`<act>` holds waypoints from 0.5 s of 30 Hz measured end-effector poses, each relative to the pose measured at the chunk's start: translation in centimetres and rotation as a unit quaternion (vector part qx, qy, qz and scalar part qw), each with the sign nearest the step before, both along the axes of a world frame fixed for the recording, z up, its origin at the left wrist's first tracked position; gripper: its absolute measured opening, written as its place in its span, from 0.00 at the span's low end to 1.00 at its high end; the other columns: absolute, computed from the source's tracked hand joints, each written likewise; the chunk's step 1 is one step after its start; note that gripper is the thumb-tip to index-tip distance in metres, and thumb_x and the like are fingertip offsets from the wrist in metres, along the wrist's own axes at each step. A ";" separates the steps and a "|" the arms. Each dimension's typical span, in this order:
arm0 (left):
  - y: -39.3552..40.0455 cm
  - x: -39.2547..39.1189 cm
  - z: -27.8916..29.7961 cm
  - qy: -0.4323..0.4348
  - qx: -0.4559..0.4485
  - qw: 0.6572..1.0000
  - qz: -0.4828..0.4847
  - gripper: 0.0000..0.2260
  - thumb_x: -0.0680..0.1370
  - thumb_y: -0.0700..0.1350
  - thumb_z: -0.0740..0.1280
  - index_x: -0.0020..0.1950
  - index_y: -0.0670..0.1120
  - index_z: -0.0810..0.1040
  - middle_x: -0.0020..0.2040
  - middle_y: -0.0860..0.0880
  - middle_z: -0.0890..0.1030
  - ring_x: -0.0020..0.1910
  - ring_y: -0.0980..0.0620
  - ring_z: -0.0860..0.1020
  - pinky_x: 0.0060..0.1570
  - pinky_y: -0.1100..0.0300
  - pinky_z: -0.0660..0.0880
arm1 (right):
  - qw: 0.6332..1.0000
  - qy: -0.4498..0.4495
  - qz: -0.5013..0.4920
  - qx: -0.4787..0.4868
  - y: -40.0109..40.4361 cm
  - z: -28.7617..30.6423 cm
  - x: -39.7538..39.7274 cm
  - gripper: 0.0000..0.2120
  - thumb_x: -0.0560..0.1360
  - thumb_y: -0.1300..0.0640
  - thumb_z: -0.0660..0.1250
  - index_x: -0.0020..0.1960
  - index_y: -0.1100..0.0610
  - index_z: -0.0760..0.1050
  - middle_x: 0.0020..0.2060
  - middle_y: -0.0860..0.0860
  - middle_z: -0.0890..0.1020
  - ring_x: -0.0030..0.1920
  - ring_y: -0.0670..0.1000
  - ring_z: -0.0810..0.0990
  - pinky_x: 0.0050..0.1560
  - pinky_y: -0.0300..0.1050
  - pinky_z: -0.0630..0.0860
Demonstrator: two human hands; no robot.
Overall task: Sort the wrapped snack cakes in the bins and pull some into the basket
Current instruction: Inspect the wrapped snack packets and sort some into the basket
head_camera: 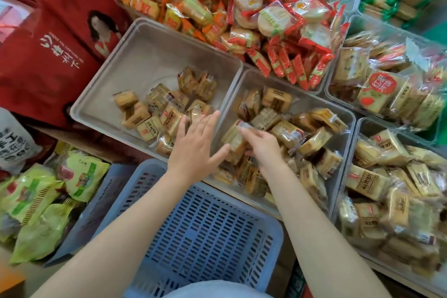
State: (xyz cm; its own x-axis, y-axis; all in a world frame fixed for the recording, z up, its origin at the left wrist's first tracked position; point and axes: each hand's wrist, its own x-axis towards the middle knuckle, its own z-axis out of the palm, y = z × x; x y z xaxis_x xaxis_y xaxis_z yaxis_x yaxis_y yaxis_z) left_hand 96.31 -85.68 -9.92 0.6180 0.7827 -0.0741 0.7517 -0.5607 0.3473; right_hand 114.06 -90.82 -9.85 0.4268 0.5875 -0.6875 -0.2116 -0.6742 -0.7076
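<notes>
Over bin divider, left hand (196, 147) flat, fingers spread; right hand (262, 144) pinches snack cake (235, 136). Risk: slick wrapper slips before basket (208, 230) at 6 o'clock.

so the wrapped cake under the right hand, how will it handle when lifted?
The wrapped snack cake under the right hand is probably light and soft, so squeezing could crush it. Its glossy clear film looks slippery, and the crimped end may flop.
</notes>
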 end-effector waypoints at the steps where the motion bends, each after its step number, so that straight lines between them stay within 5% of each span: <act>1: 0.0 -0.1 0.1 -0.001 0.003 1.000 -0.006 0.37 0.81 0.66 0.50 0.83 0.46 0.54 0.79 0.45 0.67 0.81 0.47 0.61 0.81 0.42 0.46 | 1.000 0.002 0.013 -0.012 -0.6 -0.4 -0.5 0.23 0.78 0.48 0.73 0.67 0.59 0.78 0.56 0.49 0.84 0.56 0.49 0.81 0.65 0.52 0.77; 7: -1.7 -1.7 -0.2 0.044 0.051 0.997 -0.030 0.37 0.81 0.66 0.52 0.81 0.42 0.62 0.76 0.43 0.71 0.78 0.44 0.66 0.79 0.41 0.50 | 0.996 -0.056 0.058 -0.024 -0.6 -0.8 -2.8 0.31 0.80 0.44 0.69 0.76 0.59 0.66 0.67 0.51 0.74 0.66 0.52 0.73 0.63 0.45 0.70; 11: -3.7 -3.0 -0.5 0.055 0.065 0.996 -0.015 0.40 0.79 0.70 0.53 0.82 0.43 0.61 0.79 0.45 0.68 0.80 0.45 0.64 0.78 0.41 0.49 | 0.999 -0.012 0.030 -0.032 -0.3 -1.3 -3.2 0.42 0.76 0.47 0.75 0.79 0.59 0.54 0.75 0.57 0.68 0.73 0.58 0.69 0.69 0.52 0.68; 15: -4.1 -3.2 -0.6 0.068 0.062 0.996 -0.002 0.45 0.76 0.75 0.51 0.82 0.43 0.60 0.79 0.47 0.68 0.80 0.47 0.63 0.78 0.41 0.47 | 0.999 0.025 -0.033 -0.021 -0.9 -1.8 -2.9 0.47 0.70 0.48 0.80 0.79 0.58 0.56 0.75 0.56 0.68 0.74 0.58 0.69 0.74 0.57 0.67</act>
State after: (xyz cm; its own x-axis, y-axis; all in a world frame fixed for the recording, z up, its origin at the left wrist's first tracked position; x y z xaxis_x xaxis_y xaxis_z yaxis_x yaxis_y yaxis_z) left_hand 93.13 -89.77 -10.51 0.6127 0.7881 -0.0600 0.7842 -0.5966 0.1706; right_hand 111.20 -91.70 -11.61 0.4287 0.5288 -0.7326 -0.2912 -0.6867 -0.6661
